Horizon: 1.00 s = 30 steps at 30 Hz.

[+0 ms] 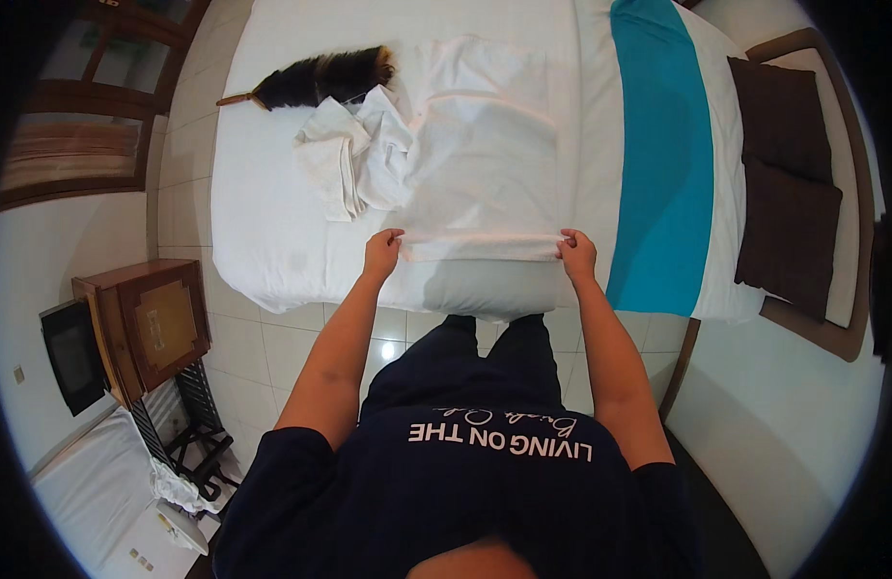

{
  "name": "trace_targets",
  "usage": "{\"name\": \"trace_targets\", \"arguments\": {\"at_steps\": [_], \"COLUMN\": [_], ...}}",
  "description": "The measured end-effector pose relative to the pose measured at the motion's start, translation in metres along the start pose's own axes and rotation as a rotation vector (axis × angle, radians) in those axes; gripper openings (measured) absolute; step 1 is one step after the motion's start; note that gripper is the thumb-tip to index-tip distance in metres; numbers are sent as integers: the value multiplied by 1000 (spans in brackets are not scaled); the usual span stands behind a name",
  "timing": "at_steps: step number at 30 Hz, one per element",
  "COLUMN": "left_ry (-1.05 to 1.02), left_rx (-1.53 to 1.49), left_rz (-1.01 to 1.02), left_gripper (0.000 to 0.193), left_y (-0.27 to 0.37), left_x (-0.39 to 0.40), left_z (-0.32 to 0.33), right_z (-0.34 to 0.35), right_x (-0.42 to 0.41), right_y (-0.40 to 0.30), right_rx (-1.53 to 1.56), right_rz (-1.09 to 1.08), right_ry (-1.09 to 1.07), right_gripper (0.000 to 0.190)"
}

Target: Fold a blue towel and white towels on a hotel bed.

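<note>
A white towel (489,166) lies spread on the white-sheeted bed (258,253) before me, a narrow band turned over along its near edge. My left hand (384,253) pinches the near left corner of the towel between thumb and fingers. At the near right corner, my right hand (576,253) grips the cloth in the same way. Left of the spread towel are crumpled white cloths (344,159), touching or close beside it. Behind them rests a dark feather duster (316,78) with its wooden handle pointing left.
A turquoise bed runner (663,166) crosses the bed on the right, with dark brown cushions (790,203) beyond it. At the left stand a wooden cabinet (163,326) and a black slatted rack (196,412). Tiled floor (294,354) shows between bed and cabinet.
</note>
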State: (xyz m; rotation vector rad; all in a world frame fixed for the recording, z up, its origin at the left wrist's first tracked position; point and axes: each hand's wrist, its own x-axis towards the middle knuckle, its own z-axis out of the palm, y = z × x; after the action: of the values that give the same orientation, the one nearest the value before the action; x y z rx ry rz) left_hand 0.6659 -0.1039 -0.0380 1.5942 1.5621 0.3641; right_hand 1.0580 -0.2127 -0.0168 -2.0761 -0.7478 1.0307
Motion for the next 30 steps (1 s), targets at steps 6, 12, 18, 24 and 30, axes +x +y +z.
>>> {"name": "trace_targets", "arguments": {"at_steps": [6,12,18,24,30], "left_ry": [-29,101,-73,-60,-27], "left_rx": [207,392,457,366,458], "left_rz": [65,214,126,289,418], "left_gripper": [26,28,29,25,24], "left_y": [2,36,33,26,27], "left_x": [-1,-12,-3,-4,-16], "left_z": [-2,-1,-9,-21,-18], "right_z": [4,2,2,-5,-4], "right_x": [3,0,4,6,-11], "right_y": [4,-2,-22,-19,-31], "right_rx": [-158,-559,-757,-756,-749], "right_rz": [-79,-461,-545,-615,-671], "right_ry": [9,42,-191,-212,-176], "right_gripper": [25,34,27,18,19]}}
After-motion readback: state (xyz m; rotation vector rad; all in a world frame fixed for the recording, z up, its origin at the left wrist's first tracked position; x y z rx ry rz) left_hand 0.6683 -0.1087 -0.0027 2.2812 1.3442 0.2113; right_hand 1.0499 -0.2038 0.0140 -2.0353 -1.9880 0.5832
